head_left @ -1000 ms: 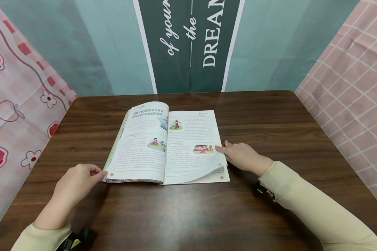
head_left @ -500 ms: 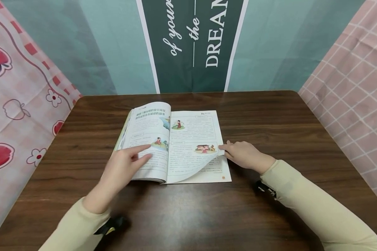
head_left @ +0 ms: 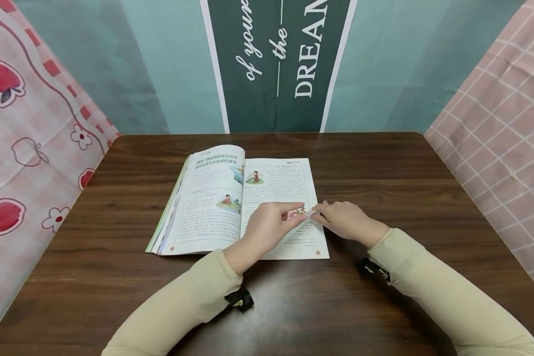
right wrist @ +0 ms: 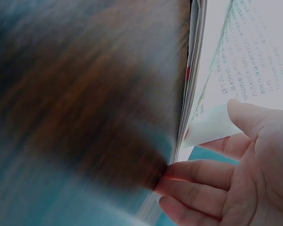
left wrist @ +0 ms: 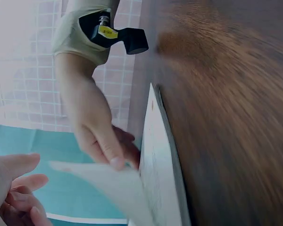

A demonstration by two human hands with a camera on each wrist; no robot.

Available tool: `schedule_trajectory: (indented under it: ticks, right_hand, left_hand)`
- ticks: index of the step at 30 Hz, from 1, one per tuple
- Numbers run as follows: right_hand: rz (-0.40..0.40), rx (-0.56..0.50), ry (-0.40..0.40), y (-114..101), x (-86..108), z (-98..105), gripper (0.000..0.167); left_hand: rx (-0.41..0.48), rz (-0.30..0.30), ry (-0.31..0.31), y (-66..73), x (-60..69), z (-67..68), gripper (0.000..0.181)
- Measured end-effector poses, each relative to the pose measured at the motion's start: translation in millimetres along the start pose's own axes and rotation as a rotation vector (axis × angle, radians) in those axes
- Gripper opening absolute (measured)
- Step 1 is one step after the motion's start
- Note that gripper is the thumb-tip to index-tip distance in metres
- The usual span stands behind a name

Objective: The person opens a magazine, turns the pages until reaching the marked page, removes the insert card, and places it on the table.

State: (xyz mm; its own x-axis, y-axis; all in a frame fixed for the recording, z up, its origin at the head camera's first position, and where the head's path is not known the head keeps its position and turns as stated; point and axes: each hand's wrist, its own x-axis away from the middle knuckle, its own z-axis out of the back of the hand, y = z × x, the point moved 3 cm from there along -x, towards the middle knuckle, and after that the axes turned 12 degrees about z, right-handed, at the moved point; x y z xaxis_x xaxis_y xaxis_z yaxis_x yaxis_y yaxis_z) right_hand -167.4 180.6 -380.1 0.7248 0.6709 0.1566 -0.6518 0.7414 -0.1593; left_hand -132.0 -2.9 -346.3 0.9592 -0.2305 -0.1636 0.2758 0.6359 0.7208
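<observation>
An open magazine (head_left: pixel 213 225) lies on the table, showing printed text and small colour pictures. With thumb and index finger my right hand (head_left: pixel 347 222) pinches the lifted corner of its right-hand page (right wrist: pixel 210 126); the other fingers rest by the magazine's edge in the right wrist view. Over the right-hand page, my left hand (head_left: pixel 262 227) reaches toward that corner, thumb and index finger apart. The left wrist view has a small gap between the left fingers (left wrist: pixel 26 162) and the raised page. Part of the page is hidden under my left hand in the head view.
The dark wooden table (head_left: pixel 382 168) extends around the magazine. A teal cloth with white lettering (head_left: pixel 278 54) hangs behind it. Patterned cloths hang at the left (head_left: pixel 31 123) and right (head_left: pixel 507 118). Each wrist bears a small black device.
My left hand has left the magazine's lower left corner and crossed rightward to the right-hand page's edge. My right hand has stayed there, and the page corner has come up into its pinch.
</observation>
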Motion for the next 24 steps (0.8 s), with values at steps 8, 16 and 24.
schedule_trajectory:
  ticks: [8, 16, 24]
  right_hand:
    - [0.016, 0.011, 0.030, 0.8, 0.3, -2.1, 0.036]
    - [0.013, -0.025, 0.015, 0.2, 0.6, -0.5, 0.047]
    - [-0.032, -0.118, -0.049, 9.9, 6.1, 1.2, 0.075]
  left_hand:
    - [-0.007, 0.009, 0.007, 4.4, -7.0, -14.9, 0.022]
    - [-0.077, 0.001, 0.028, 4.6, -10.1, -20.3, 0.017]
    - [-0.027, -0.007, 0.151, -3.8, -9.9, 0.2, 0.013]
